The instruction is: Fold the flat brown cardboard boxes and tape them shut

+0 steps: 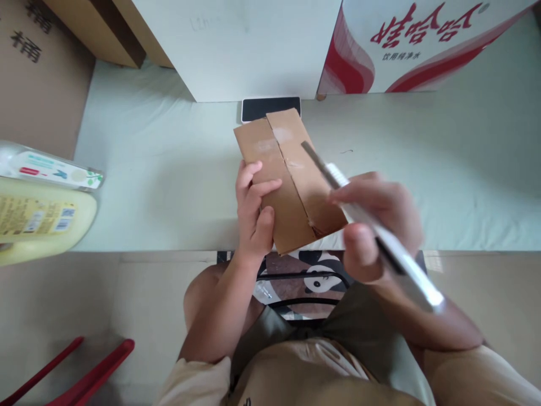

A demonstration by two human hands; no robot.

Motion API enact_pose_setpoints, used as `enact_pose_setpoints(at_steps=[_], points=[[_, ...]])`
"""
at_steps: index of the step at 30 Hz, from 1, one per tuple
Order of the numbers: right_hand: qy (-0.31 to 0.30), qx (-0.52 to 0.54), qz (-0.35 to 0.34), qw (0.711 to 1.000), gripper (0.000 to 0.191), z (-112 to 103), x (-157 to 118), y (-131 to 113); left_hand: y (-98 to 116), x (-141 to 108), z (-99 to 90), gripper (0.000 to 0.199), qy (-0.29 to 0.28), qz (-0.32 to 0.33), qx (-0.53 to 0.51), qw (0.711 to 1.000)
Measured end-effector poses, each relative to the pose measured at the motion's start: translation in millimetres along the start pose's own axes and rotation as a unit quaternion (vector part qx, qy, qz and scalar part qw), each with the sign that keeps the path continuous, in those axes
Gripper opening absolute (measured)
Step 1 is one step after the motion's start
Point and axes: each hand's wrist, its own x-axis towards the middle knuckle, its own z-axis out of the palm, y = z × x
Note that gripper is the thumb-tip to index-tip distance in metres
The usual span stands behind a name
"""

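Observation:
A small brown cardboard box is tilted over the table's front edge, its centre seam facing up. My left hand grips the box along its left side, several fingers lying over the top face. In my right hand is a utility knife, held above the right part of the box. Its blade is extended and points up and left, over the cardboard near the seam; whether it touches is unclear. The right hand and the knife's rear end are blurred.
Behind the box lies a dark-faced, phone-like slab on the pale green tabletop. A white carton and a red-and-white carton stand at the back. Bottles lie at the left; a red-legged item stands on the floor.

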Motion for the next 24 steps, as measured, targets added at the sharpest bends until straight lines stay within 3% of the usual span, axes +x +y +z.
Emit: enact_pose_setpoints(at_steps=[2, 4, 10, 16, 24], points=[[0.019, 0.014, -0.045, 0.999, 0.016, 8.6, -3.1, -2.1, 1.7, 0.6, -0.4, 0.043, -0.006, -0.003, 0.003, 1.0], [-0.019, -0.019, -0.045, 0.999, 0.008, 16.0, -4.0, -1.6, 3.2, 1.1, -1.6, 0.043, -0.011, -0.005, 0.002, 1.0], [-0.029, -0.116, -0.043, 0.992, 0.011, 22.6, -5.9, -0.4, 4.2, -0.1, -3.0, 0.043, -0.016, -0.015, -0.006, 1.0], [-0.008, -0.104, -0.074, 0.992, 0.004, 24.3, -6.4, 0.1, 5.1, 0.6, -2.5, 0.041, -0.024, -0.002, -0.012, 1.0], [-0.036, -0.145, -0.057, 0.987, 0.002, 24.7, -2.8, -0.5, 3.8, 0.4, -4.1, 0.039, -0.024, -0.002, -0.009, 1.0]])
